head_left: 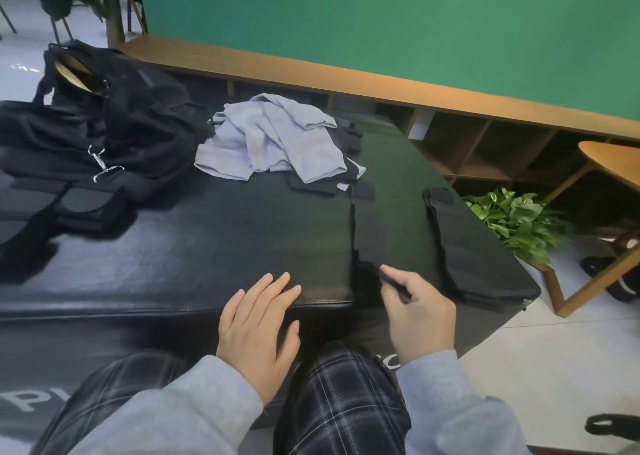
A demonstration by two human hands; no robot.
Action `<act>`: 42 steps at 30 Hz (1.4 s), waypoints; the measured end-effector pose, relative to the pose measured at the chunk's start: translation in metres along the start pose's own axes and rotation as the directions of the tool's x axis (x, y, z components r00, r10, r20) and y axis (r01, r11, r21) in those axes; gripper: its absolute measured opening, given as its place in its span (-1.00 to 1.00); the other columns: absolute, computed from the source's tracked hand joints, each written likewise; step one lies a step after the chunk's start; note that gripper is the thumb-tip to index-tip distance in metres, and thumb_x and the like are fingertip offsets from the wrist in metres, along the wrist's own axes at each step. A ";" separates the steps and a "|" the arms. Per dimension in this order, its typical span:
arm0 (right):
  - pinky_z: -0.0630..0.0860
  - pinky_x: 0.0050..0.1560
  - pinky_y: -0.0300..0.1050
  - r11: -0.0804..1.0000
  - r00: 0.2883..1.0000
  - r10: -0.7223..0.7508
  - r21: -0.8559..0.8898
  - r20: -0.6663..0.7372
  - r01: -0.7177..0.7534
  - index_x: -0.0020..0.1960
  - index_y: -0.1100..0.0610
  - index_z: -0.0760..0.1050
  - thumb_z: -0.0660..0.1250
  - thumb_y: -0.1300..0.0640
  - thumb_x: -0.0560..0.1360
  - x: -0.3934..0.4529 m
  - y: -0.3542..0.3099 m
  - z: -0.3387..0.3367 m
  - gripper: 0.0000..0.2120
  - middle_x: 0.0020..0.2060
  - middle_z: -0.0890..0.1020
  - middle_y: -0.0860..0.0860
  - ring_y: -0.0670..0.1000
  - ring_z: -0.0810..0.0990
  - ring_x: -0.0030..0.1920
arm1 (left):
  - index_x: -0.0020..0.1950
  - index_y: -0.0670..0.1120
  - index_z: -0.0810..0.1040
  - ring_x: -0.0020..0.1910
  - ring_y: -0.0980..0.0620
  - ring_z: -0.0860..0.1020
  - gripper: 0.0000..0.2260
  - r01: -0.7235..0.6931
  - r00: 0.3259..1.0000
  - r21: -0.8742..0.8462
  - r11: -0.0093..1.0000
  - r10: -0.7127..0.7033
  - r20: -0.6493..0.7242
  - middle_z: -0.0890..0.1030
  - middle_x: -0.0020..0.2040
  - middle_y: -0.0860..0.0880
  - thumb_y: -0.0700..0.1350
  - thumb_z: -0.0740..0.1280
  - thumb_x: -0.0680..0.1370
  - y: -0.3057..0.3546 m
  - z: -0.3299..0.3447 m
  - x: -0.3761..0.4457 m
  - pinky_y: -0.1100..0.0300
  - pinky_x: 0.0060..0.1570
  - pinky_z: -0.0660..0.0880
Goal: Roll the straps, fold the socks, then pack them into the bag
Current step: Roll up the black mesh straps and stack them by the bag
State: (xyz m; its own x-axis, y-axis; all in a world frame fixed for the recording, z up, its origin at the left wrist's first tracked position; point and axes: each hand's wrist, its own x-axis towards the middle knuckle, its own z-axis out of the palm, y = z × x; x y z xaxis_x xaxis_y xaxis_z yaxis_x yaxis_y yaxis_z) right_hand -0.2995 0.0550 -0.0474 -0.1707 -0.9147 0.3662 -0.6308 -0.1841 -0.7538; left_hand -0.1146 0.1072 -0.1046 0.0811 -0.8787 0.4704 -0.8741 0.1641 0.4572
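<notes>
Black woven strap [369,226] runs flat away from the right hand [420,311], whose fingers pinch its near end; left hand [258,330] lies relaxed, fingers straight, on the padded table [207,247].

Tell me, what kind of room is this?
Probably an office lounge or studio, not a home: a plain green wall, a long wooden shelf of open cubbies beneath it, a potted plant on the tiled floor, and a black padded bench.

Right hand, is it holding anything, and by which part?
The right hand pinches the near end of a long black strap lying on the table; the left hand holds nothing.
</notes>
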 end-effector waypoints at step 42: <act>0.33 -0.12 -0.48 0.969 0.934 -0.188 0.213 0.303 0.125 -0.12 -0.16 0.30 0.30 0.14 0.54 -0.053 -0.049 0.080 -0.76 -0.20 0.50 -0.20 -0.21 0.48 -0.15 | -0.03 -0.02 0.44 0.00 -0.03 0.49 -0.86 0.410 0.877 -0.332 0.850 -0.467 -0.112 0.49 -0.08 0.03 -0.18 0.36 0.50 -0.008 -0.041 0.012 0.05 0.05 0.44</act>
State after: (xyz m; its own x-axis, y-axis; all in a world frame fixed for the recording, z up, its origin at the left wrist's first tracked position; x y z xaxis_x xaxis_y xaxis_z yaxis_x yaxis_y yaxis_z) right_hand -0.1996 0.0840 -0.0736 0.1886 -0.9292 0.3179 -0.4712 -0.3697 -0.8008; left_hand -0.0872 0.1136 -0.0714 0.5330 -0.7970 0.2840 -0.5502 -0.0715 0.8320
